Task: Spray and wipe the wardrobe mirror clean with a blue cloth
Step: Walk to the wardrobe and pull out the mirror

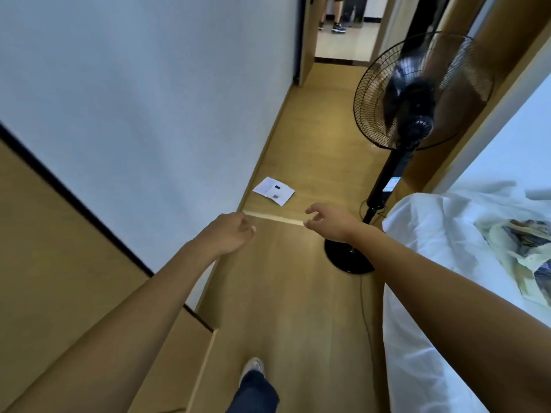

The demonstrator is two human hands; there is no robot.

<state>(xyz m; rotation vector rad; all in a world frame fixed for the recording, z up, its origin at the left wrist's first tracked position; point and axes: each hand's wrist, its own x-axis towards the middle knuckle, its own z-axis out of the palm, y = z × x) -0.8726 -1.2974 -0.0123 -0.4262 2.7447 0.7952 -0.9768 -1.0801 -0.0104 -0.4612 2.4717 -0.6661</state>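
Far left of the left hand: a tan wooden panel with a dark edge strip, cut off by the frame's left and bottom edges. Cannot tell whether it is the wardrobe. Above and left of the left hand: a large pale surface, blue-white, featureless; wall or mirror cannot be told apart here. No spray bottle or blue cloth can be made out.

Left hand: arm stretched forward, fingers loosely curled, holding nothing. Fingertips are turned away from the camera, partly hidden.

Between and beyond the two hands: a white paper sheet flat on the wood floor, print too small to read. Below the hands: one shoe and a dark trouser leg, cut off at the bottom edge.

Right hand: fingers spread and slightly bent, empty, not touching anything.

Just beyond and right of the right hand: a black standing fan, blades blurred, its round base partly hidden behind the right forearm. Far right: white bedding with a crumpled plastic bag, cut off at the edge.

Top centre: a doorway with someone's legs, upper body out of frame.
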